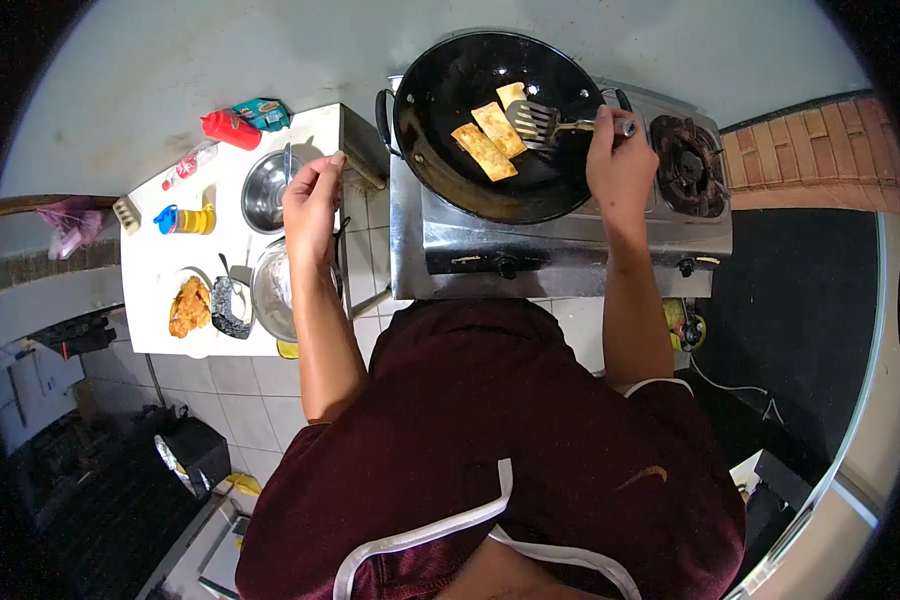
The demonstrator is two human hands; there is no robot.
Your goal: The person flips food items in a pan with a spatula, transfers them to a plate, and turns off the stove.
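Observation:
My right hand [622,165] grips the handle of a slotted metal spatula [536,122]. The spatula's head is down in a black wok [440,185], against the golden fried pieces. Three flat rectangular pieces lie there side by side: a front piece [484,153], a middle piece [499,130] and a back piece [511,94] partly beside the spatula. My left hand [313,197] is raised left of the wok, its fingers curled and pinched together with nothing visible in them. Below and beside it is a steel bowl [262,190] with a utensil handle sticking up.
The wok sits on a steel gas stove [560,250]; a second burner [687,165] is at right. On the white table [150,320] stand a red bottle [232,129], a blue-capped oil bottle [185,219], a plate of fried food [189,308], a patterned dish [232,308] and another pot [274,290].

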